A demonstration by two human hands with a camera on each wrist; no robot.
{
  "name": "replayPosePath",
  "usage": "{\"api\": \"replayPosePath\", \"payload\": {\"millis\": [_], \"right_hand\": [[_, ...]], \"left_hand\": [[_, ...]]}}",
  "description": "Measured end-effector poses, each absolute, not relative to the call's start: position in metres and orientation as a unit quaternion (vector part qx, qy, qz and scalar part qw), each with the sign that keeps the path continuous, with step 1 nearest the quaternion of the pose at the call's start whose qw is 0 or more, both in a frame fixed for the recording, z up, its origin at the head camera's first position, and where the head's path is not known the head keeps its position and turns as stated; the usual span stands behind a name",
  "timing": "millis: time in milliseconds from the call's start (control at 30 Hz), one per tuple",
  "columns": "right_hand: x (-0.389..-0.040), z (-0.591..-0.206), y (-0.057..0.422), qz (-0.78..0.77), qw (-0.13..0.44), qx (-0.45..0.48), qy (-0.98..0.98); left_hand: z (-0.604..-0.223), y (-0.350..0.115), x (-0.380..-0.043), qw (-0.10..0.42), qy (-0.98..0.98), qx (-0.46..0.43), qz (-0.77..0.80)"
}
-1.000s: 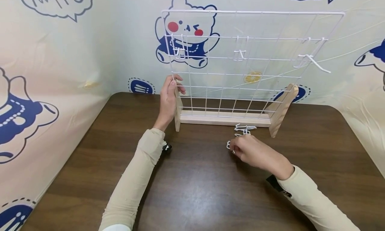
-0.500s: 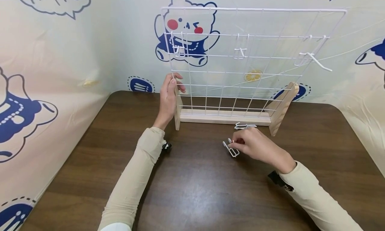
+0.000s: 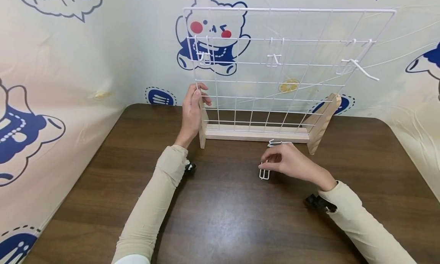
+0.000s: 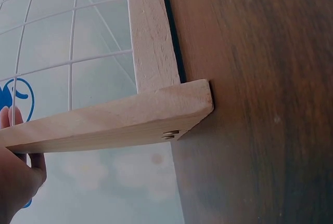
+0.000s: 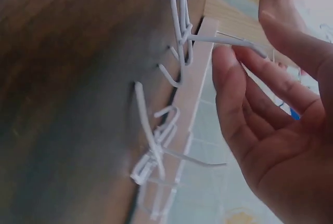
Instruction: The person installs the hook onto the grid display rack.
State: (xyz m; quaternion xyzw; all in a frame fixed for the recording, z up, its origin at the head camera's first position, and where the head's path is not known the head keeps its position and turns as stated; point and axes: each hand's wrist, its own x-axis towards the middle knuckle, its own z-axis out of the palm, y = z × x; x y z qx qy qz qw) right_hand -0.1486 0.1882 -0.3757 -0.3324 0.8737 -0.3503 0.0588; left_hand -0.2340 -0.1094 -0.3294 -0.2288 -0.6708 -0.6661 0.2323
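Observation:
A white wire grid rack [image 3: 288, 10] stands on wooden side feet at the back of the table. My left hand [image 3: 192, 113] grips its left wooden foot [image 3: 203, 134], fingers reaching round the edge; the left wrist view shows this foot [image 4: 119, 122] from outside. In front of the rack, my right hand [image 3: 292, 161] pinches a white wire hook [image 3: 264, 175] by its prong, low over the table. In the right wrist view, the hook's [image 5: 184, 37] frame stands upright, its prong running to the fingertips. More white hooks [image 3: 275, 143] lie beside the rack's base, partly hidden behind the right hand.
Three white hooks hang from one grid wire: a left hook [image 3: 203, 57], a middle hook [image 3: 274, 60] and a right hook [image 3: 364, 70] with its prong sticking out. The right wooden foot [image 3: 321, 128] stands behind the right hand. A printed cloth [image 3: 137, 46] backs the brown table [image 3: 220, 218].
My right hand has picked the hook out from beside the others and turned it, so its frame now points down toward the table. The left hand stays on the rack.

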Motion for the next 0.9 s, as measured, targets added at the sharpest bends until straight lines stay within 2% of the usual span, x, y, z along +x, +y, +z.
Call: {"api": "replayPosePath", "payload": {"millis": [167, 300, 700, 900], "right_hand": [[-0.154, -0.380, 0.194, -0.374, 0.139, -0.328, 0.856], [-0.155, -0.382, 0.194, -0.385, 0.159, -0.335, 0.845], [-0.151, -0.383, 0.188, -0.454, 0.126, -0.260, 0.843], [-0.151, -0.380, 0.189, -0.494, 0.120, -0.267, 0.819]], "left_hand": [[-0.338, -0.110, -0.242, 0.232, -0.670, -0.214, -0.672], [-0.350, -0.112, -0.255, 0.240, -0.664, -0.218, -0.674], [-0.357, -0.114, -0.261, 0.252, -0.662, -0.231, -0.667], [-0.356, -0.113, -0.261, 0.249, -0.665, -0.224, -0.667]]}}
